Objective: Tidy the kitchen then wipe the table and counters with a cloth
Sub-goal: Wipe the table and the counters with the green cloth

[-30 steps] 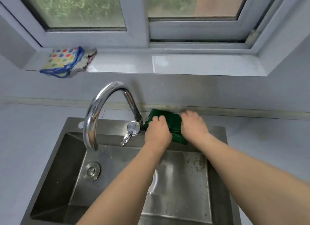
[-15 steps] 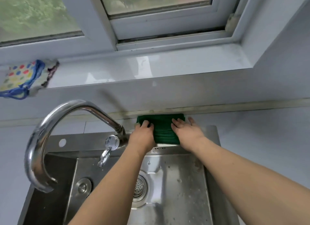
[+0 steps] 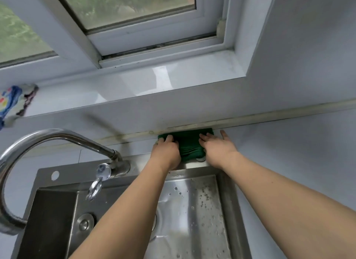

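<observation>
Both hands are flat on the green cloth [image 3: 189, 146], which sits on the strip of counter [image 3: 289, 146] behind the sink [image 3: 227, 191], jammed right up against the bottom of the wall [image 3: 192, 112]. The cloth's far edge touches the grubby seal line [image 3: 269, 118] where counter meets wall, and its near edge hangs just over the sink's back rim.

The left hand [image 3: 166, 150] presses on the cloth's left side, fingers slightly bent on top of it, not really wrapped round it. The right hand [image 3: 216, 148] presses the right side with fingers straight and spread, and the outer finger is off the cloth, resting on bare counter. So nothing is pinched or gripped, just palms and fingers pushing down.

Room-wise: to the right the counter runs open along the wall all the way to the edge of view. To the left it's tighter, the tap [image 3: 57, 141] base stands on the sink rim near the left hand, with its lever [image 3: 100, 177] hanging down over the basin. Behind is the wall, then the window sill [image 3: 134, 85] above, with a dotted rag [image 3: 11, 102] bunched at its far left end, well apart from the hands
</observation>
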The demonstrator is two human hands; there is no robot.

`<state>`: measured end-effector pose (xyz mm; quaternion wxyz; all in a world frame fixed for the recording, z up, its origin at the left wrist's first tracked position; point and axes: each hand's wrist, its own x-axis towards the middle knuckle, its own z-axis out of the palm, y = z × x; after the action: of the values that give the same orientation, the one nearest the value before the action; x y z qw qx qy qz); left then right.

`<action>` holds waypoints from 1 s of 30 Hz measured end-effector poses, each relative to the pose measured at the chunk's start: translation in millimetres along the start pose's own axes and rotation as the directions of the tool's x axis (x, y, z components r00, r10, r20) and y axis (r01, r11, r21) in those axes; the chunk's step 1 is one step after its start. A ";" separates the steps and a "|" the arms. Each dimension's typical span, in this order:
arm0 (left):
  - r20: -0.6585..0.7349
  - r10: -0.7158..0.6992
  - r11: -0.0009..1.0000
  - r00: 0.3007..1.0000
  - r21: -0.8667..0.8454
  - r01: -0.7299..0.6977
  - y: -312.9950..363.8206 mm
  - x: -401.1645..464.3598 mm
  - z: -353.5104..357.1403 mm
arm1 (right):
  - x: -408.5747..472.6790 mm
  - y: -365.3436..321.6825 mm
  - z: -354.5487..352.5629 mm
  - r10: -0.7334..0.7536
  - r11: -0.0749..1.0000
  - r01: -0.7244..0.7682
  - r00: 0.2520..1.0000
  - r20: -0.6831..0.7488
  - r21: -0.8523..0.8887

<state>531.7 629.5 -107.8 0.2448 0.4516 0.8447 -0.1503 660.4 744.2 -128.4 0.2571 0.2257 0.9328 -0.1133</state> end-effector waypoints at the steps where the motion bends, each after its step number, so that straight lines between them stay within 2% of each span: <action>1: 0.000 0.013 1.000 1.000 0.011 -0.013 7.3 2.0 -2.4 | -2.0 7.7 0.4 0.010 1.000 -0.010 1.000 0.000 0.002; 10: 0.043 0.092 0.992 0.995 0.080 -0.095 81.9 20.8 -20.5 | -31.1 75.9 15.2 0.086 0.996 -0.085 0.995 -0.043 0.022; 17: 0.006 0.209 0.977 0.978 0.041 -0.209 139.1 31.9 -22.8 | -58.5 135.6 22.8 0.150 0.989 -0.149 0.988 -0.045 0.017; 21: 0.027 0.287 0.952 0.957 0.100 -0.288 166.8 40.8 -23.6 | -74.2 167.8 30.2 0.191 0.981 -0.189 0.979 -0.073 0.038; 23: -0.008 0.341 0.923 0.940 0.190 -0.334 179.5 42.3 -25.8 | -82.6 180.5 37.3 0.214 0.976 -0.208 0.972 -0.094 0.065; 25: -0.120 0.461 0.855 0.879 0.327 -0.403 188.2 44.6 -27.4 | -92.4 187.7 46.9 0.225 0.971 -0.212 0.967 -0.119 0.114; 27: -0.202 0.603 0.763 0.772 0.428 -0.484 191.2 47.9 -28.6 | -103.3 190.7 57.4 0.270 0.951 -0.237 0.950 -0.156 0.200; 30: -0.199 0.772 0.610 0.604 0.499 -0.616 191.7 61.0 -22.5 | -120.1 192.2 65.4 0.461 0.856 -0.348 0.849 -0.258 0.382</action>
<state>657.0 787.1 -128.8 0.0160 0.8078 0.5795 -0.1067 872.5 846.9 -138.0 0.0700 0.4744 0.8618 -0.1654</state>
